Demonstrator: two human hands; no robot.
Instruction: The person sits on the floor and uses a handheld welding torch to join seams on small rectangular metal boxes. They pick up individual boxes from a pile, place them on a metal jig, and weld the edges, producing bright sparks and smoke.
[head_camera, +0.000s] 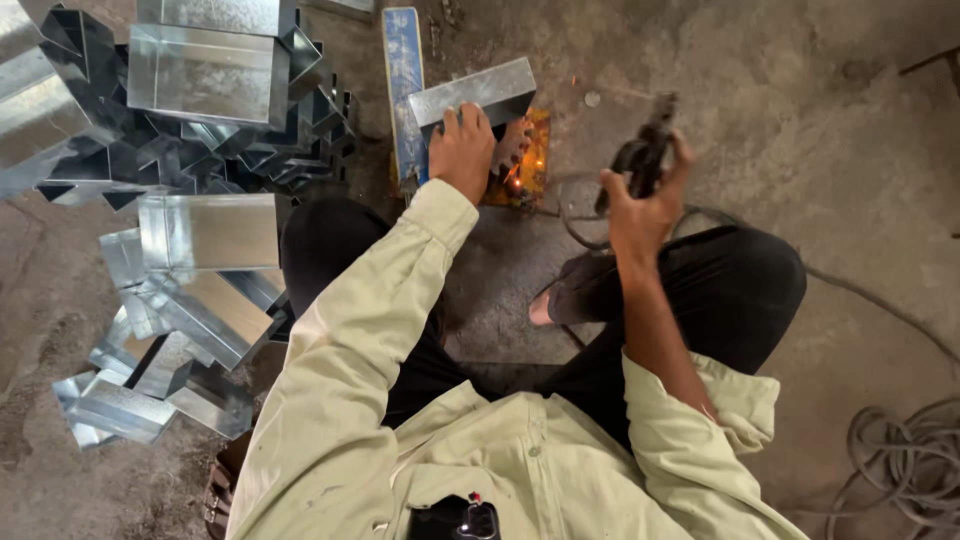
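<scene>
1. Nearest to the camera is a pale cream cotton shirt (500, 470) on the person's chest, with a small black device (455, 520) clipped at its lower edge.
2. Past it, the left hand (462, 150) lies with fingers spread and pressed flat on a grey rectangular sheet-metal channel piece (475, 95), which stands on the concrete floor (780, 90) in front of the knees.
3. The right hand (640, 205) is closed around a dark welding electrode holder (645, 150), held above the floor, apart from the channel piece.
4. Just under and beside the channel piece lies an orange flat plate (530, 165); small bright sparks show on it. A blue worn metal bar (403, 90) lies touching the left side of the channel piece.
5. A thin grey cable (575, 225) curves from the holder down beside the bare foot (542, 310).
6. On the left, a heap of shiny folded galvanised sheet pieces (200, 230) with sharp edges crowds the left knee closely.
7. To the right the floor is rough and dusty, with coiled grey cables (905, 460) at the lower right corner.
</scene>
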